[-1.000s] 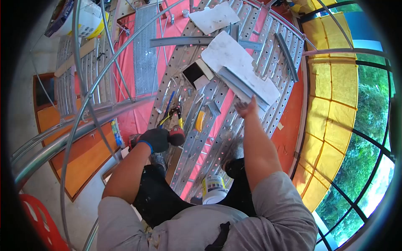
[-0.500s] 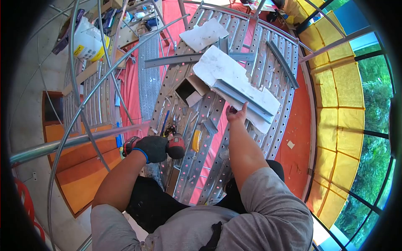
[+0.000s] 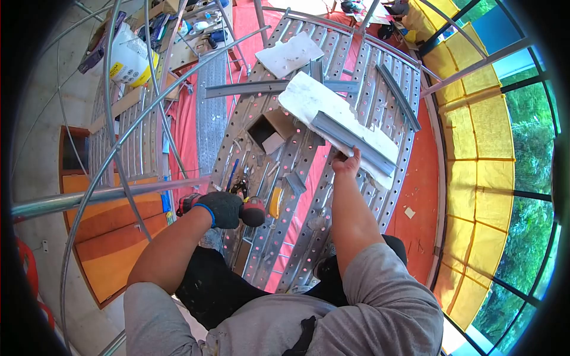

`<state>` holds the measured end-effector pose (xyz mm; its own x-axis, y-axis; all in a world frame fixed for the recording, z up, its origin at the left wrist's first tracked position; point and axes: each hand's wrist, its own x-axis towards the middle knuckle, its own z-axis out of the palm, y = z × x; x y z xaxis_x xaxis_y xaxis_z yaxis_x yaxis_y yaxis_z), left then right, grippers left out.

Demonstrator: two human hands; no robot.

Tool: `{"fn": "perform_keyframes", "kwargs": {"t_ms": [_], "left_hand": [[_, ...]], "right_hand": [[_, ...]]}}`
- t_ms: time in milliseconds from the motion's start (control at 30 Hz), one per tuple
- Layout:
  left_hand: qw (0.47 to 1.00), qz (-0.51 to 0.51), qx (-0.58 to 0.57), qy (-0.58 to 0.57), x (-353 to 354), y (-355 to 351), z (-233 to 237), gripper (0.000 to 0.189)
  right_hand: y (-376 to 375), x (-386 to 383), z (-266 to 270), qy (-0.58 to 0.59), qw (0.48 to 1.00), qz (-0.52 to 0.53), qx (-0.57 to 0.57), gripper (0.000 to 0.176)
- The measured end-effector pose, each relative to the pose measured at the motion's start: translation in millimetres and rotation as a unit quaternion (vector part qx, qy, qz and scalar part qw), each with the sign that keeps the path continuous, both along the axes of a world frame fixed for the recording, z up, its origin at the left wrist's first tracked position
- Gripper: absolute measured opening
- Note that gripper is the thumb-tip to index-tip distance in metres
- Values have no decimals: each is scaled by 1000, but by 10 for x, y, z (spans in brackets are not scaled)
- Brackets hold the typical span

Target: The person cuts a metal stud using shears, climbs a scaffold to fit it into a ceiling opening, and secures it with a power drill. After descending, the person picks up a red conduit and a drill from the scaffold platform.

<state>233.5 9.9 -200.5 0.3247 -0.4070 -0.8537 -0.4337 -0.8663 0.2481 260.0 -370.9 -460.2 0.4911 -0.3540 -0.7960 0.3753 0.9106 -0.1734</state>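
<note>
My left hand (image 3: 225, 210), in a dark glove, is closed around a red and black cordless drill (image 3: 252, 212), held low over the perforated metal planks (image 3: 267, 252). My bare right hand (image 3: 347, 162) grips the near edge of a short grey metal channel (image 3: 355, 142), thumb up against its side. That channel lies along a broken white board (image 3: 317, 98). Between the hands are a yellow-handled tool (image 3: 275, 202), a small metal offcut (image 3: 295, 183), and pliers (image 3: 240, 186) by the drill.
An open cardboard box (image 3: 279, 126) stands left of the white board. A long metal stud (image 3: 246, 88) lies behind it, and another channel (image 3: 399, 98) at the right. Scaffold tubes (image 3: 107, 199) cross the left side. A white bucket (image 3: 132, 59) stands on the neighbouring platform.
My right hand and the metal channel have shifted a little to the right along the white board. My left hand still holds the drill in nearly the same place.
</note>
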Motion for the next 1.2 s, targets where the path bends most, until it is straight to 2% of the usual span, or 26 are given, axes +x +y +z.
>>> {"fn": "perform_keyframes", "kwargs": {"t_ms": [100,133,167,233,300,333,367,433,567,733,767,833,900,1000,1100,1200], "left_hand": [[1000,4,-10,-7,59,6,-19,29],[1000,4,-7,-4,84,4,-33,30],[1000,4,-4,-1,105,2,-49,32],[1000,10,0,-3,117,-1,-48,34],[1000,19,1,-14,124,-17,-13,35],[1000,20,-1,-11,126,-1,-21,35],[1000,21,-3,-7,126,12,-34,35],[1000,21,-6,-3,110,17,-58,35],[1000,6,-2,-3,97,8,-130,34],[1000,-12,28,3,229,-19,-198,33],[1000,-12,27,-3,265,-9,-209,33],[1000,0,28,-14,333,-32,-175,32],[999,22,31,-21,400,-67,-58,32],[997,41,-18,-70,440,88,-114,34],[995,69,64,-35,498,78,121,37],[994,65,71,-45,479,181,214,38]], "right_hand": [[-85,172,80,-87,992,-1,-86,20],[-156,270,144,-65,993,16,-98,16],[-241,316,113,-104,986,43,-124,16],[-418,557,206,-50,994,18,-99,16],[-498,651,496,-98,993,4,-69,19],[-547,749,601,-62,997,-12,-49,20],[-692,770,444,-151,988,-7,-44,20],[-549,846,1048,-124,989,-24,-81,20],[-719,804,933,-143,983,-52,-98,29],[-510,317,922,-136,985,-15,-102,34],[-501,202,777,-137,987,3,-83,33],[-446,10,494,-93,989,33,-111,35],[-297,-209,333,-100,986,54,-123,32],[39,-618,171,-41,994,67,-74,23],[418,-1011,130,-21,996,84,-9,18],[709,-1288,-19,-10,997,64,35,23]]}}
